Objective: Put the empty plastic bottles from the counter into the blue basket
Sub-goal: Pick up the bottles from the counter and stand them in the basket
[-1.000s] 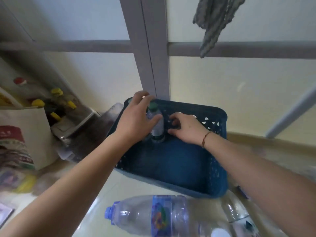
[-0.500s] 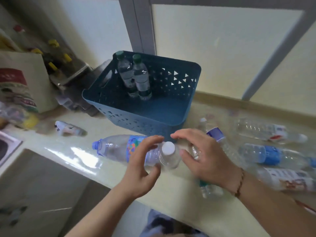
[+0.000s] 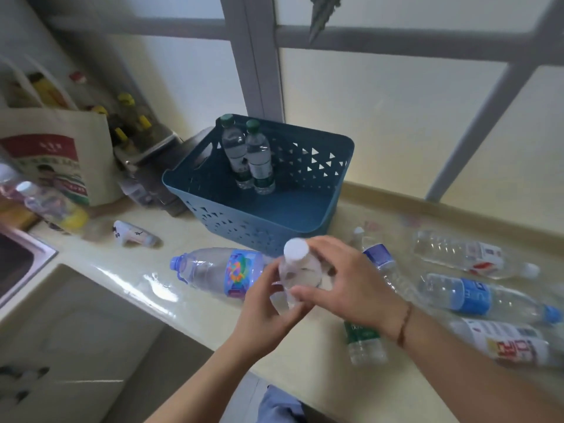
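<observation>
While both hands grip a white-capped bottle (image 3: 297,271) above the bench (image 3: 195,315), left hand (image 3: 268,312) low, right hand (image 3: 351,285) round its side, two green-capped bottles (image 3: 248,154) stand upright in the basket (image 3: 274,215); other bottles (image 3: 457,296) lie on the bench.

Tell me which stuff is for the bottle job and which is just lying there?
For the job: basket, two bottles inside, white-capped bottle in both hands, loose bottles on the counter.

Just lying about: tote bag, sink, sauce bottles.
</observation>
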